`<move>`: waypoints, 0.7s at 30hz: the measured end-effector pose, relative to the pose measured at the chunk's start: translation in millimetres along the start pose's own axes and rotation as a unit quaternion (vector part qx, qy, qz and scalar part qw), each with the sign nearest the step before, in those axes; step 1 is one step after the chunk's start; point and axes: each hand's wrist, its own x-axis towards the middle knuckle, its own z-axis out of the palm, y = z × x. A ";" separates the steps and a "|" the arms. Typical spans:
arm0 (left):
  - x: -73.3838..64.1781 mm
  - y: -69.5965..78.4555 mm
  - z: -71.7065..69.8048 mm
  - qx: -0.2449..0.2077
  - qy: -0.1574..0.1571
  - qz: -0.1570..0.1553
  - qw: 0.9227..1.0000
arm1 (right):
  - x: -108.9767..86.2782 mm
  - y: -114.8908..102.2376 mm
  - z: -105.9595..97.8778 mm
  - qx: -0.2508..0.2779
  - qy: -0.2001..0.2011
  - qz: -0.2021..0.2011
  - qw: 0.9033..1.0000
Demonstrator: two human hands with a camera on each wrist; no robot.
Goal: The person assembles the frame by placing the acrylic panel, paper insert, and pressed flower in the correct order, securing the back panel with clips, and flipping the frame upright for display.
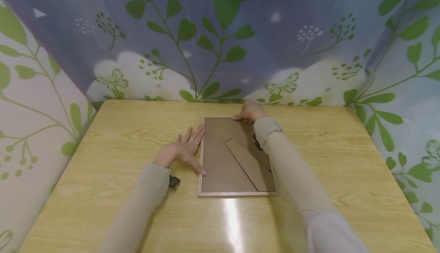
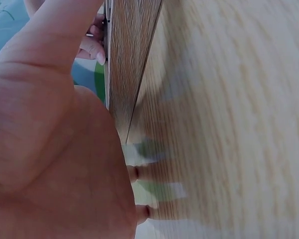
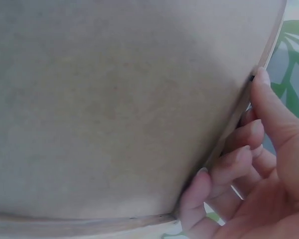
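A picture frame (image 1: 220, 157) lies back up on the table, its brown backing board facing me with a slanted stand flap (image 1: 249, 165) lying flat on it. My left hand (image 1: 183, 150) rests along the frame's left edge, fingers spread and straight, thumb on the rim lower down. In the left wrist view the palm (image 2: 60, 149) covers much of the wood-grained frame side (image 2: 129, 55). At the far edge my right hand (image 1: 252, 111) grips the rim. The right wrist view shows its curled fingers (image 3: 234, 169) against the edge, the thumb beside a small black tab (image 3: 252, 78).
The wooden table (image 1: 113, 150) extends around the frame on all sides. A patterned cloth wall (image 1: 220, 62) with leaves and butterflies stands close behind the table's far edge, with similar cloth (image 1: 388, 130) at left and right. Light reflects off the tabletop in front of the frame.
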 end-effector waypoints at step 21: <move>-0.7 -0.8 -1.9 -0.008 -0.005 0.004 1.000 | 3.2 -4.4 1.2 -0.041 0.013 -0.013 0.999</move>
